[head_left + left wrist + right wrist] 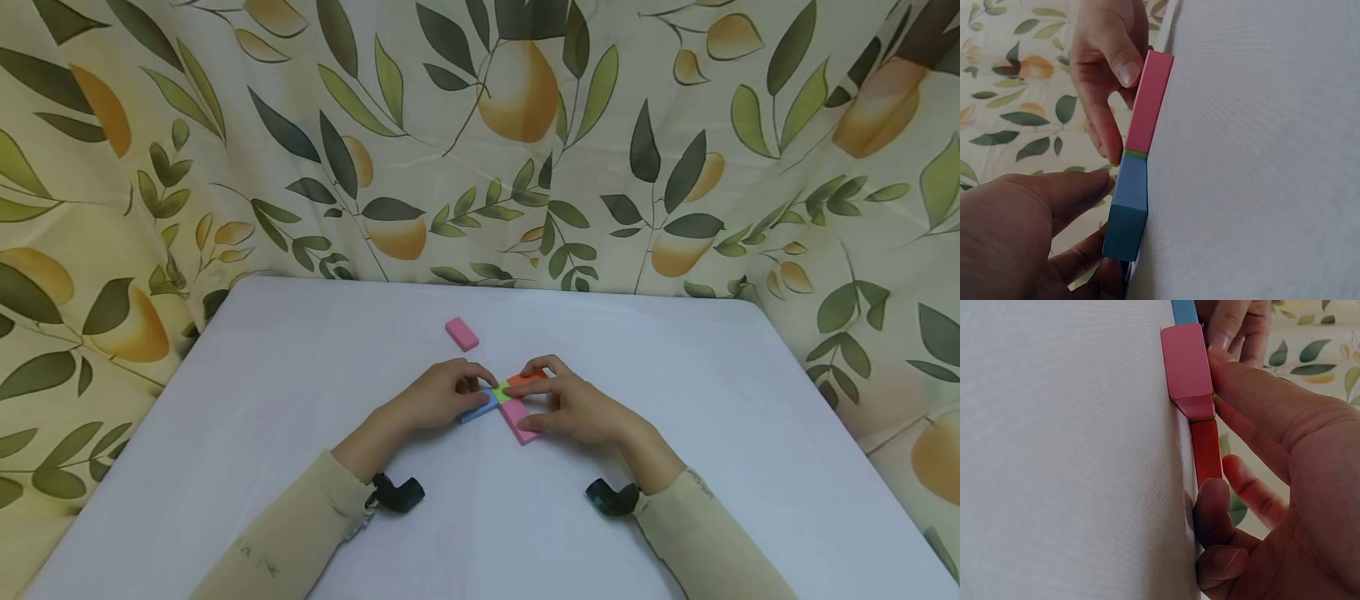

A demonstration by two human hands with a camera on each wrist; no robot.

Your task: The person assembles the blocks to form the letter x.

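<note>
On the white table, a blue block (477, 410), a small green piece (502, 392), a pink block (517, 422) and an orange-red block (1206, 450) meet in a cross-like shape. My left hand (442, 395) holds the blue block, thumb over its top and fingers at its far side, partly hidden. The right hand (581, 404) spans the other arms of the shape. Its thumb lies on the pink block, its index finger touches the green piece, and further fingers curl at the orange-red block's outer end.
A second pink block (462, 334) lies loose on the table (300, 333), a little beyond the joined blocks. Behind the table hangs a curtain (480, 167) printed with leaves and fruit. A black wrist camera (399, 493) sits below the left hand, another (612, 497) below the right.
</note>
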